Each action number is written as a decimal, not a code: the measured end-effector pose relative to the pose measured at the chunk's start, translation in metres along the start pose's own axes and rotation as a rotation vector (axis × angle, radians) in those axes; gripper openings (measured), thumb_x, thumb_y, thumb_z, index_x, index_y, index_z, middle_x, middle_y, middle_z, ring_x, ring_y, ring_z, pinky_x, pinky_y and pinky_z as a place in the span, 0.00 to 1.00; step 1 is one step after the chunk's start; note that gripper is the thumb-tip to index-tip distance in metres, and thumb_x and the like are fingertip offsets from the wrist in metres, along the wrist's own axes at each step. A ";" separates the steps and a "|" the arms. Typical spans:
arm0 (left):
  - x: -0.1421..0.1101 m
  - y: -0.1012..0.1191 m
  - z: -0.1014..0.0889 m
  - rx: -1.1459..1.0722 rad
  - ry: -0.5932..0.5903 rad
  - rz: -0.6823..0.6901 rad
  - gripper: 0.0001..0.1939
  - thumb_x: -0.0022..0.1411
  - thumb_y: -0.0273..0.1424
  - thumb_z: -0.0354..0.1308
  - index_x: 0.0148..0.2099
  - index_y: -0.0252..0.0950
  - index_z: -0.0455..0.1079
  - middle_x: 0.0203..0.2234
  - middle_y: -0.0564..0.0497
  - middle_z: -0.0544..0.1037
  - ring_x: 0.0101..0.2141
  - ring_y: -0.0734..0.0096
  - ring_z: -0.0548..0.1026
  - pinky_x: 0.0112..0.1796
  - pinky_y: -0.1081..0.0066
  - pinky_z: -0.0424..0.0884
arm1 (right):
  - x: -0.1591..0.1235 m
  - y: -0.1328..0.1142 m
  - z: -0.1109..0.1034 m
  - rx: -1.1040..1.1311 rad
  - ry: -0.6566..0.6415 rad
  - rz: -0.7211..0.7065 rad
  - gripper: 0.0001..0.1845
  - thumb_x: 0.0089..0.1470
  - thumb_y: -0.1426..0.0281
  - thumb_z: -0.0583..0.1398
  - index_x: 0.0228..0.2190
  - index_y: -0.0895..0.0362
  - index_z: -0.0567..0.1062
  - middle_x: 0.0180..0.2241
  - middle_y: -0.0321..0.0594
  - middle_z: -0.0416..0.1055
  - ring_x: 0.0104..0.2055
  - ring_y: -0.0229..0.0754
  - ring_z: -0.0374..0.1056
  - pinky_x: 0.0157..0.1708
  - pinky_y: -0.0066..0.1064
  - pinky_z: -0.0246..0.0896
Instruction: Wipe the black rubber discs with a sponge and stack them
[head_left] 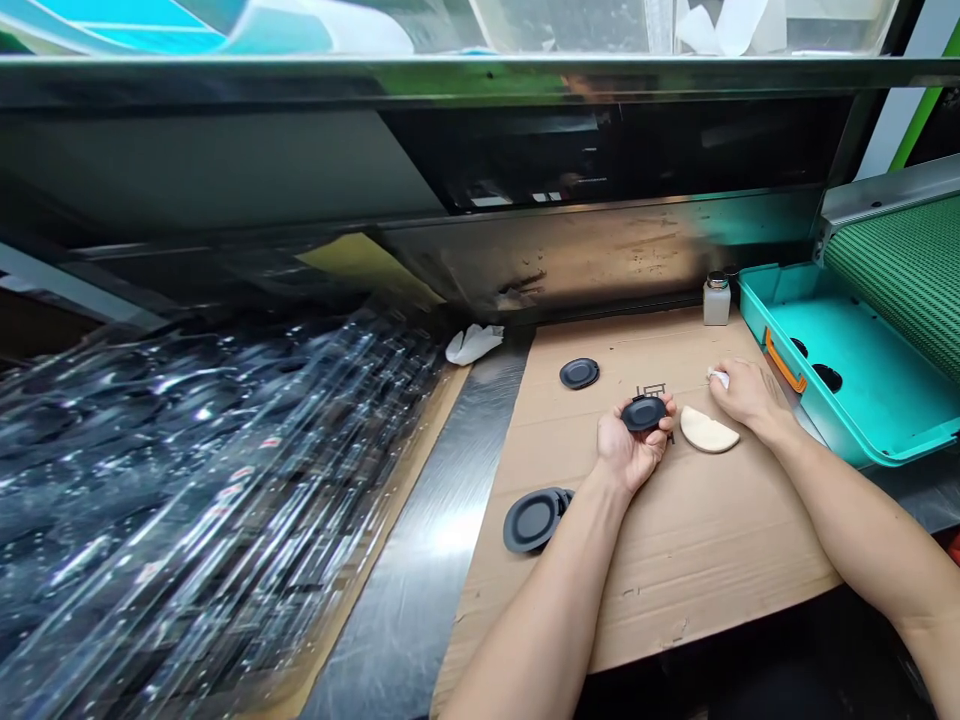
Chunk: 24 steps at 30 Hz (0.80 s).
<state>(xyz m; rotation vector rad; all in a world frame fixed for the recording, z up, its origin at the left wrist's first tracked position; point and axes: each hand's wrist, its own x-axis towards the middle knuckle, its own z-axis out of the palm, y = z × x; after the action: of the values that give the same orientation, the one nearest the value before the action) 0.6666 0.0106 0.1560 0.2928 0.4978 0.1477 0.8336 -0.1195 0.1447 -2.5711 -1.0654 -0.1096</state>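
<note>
My left hand [632, 446] is closed around a black oval plastic part [643, 413] with a raised rim, its face turned up. In the fingers of my right hand [746, 392] is a small white cloth [718, 378], low over the cardboard sheet [675, 570]. Between the hands lies a cream half-round pad [709, 431]. One more black oval part [580, 374] rests on the cardboard beyond my left hand. Closer to me, other black oval parts [534, 520] overlap, partly hidden by my left forearm.
A teal bin [885, 390] with an orange latch holds a few black pieces on the right, beside a green conveyor belt [907, 265]. A small bottle [717, 300] stands at the back. Stacked clear plastic trays [225, 500] fill the left. Crumpled white tissue [474, 344] lies near them.
</note>
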 end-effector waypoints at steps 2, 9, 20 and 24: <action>0.001 -0.001 0.001 0.027 0.006 0.014 0.23 0.71 0.36 0.34 0.43 0.27 0.68 0.28 0.42 0.72 0.22 0.76 0.67 0.14 0.82 0.59 | 0.000 0.001 0.002 0.006 0.012 -0.004 0.12 0.62 0.65 0.55 0.40 0.54 0.77 0.44 0.44 0.77 0.45 0.47 0.71 0.39 0.33 0.57; 0.001 -0.027 0.001 0.717 0.100 0.770 0.26 0.56 0.41 0.68 0.50 0.35 0.63 0.43 0.41 0.79 0.38 0.68 0.79 0.39 0.71 0.75 | 0.001 0.004 0.007 0.029 0.023 -0.024 0.11 0.61 0.64 0.55 0.38 0.54 0.76 0.44 0.42 0.77 0.45 0.47 0.71 0.41 0.33 0.57; -0.012 -0.039 0.003 1.270 0.150 1.302 0.38 0.49 0.35 0.74 0.57 0.39 0.58 0.51 0.41 0.78 0.53 0.58 0.77 0.55 0.57 0.71 | 0.000 0.002 0.002 0.016 -0.002 -0.034 0.13 0.62 0.64 0.55 0.40 0.54 0.77 0.45 0.44 0.76 0.45 0.47 0.70 0.42 0.33 0.57; -0.023 -0.039 0.013 1.114 0.167 1.100 0.36 0.46 0.35 0.76 0.54 0.40 0.63 0.53 0.40 0.77 0.55 0.55 0.74 0.56 0.60 0.69 | 0.003 0.006 0.006 0.030 -0.002 -0.047 0.12 0.62 0.65 0.54 0.39 0.54 0.76 0.44 0.44 0.76 0.46 0.47 0.70 0.44 0.33 0.58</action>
<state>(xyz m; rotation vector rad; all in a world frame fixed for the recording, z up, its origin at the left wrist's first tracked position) 0.6555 -0.0340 0.1648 1.6513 0.4979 0.9770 0.8394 -0.1197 0.1381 -2.5209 -1.1197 -0.1019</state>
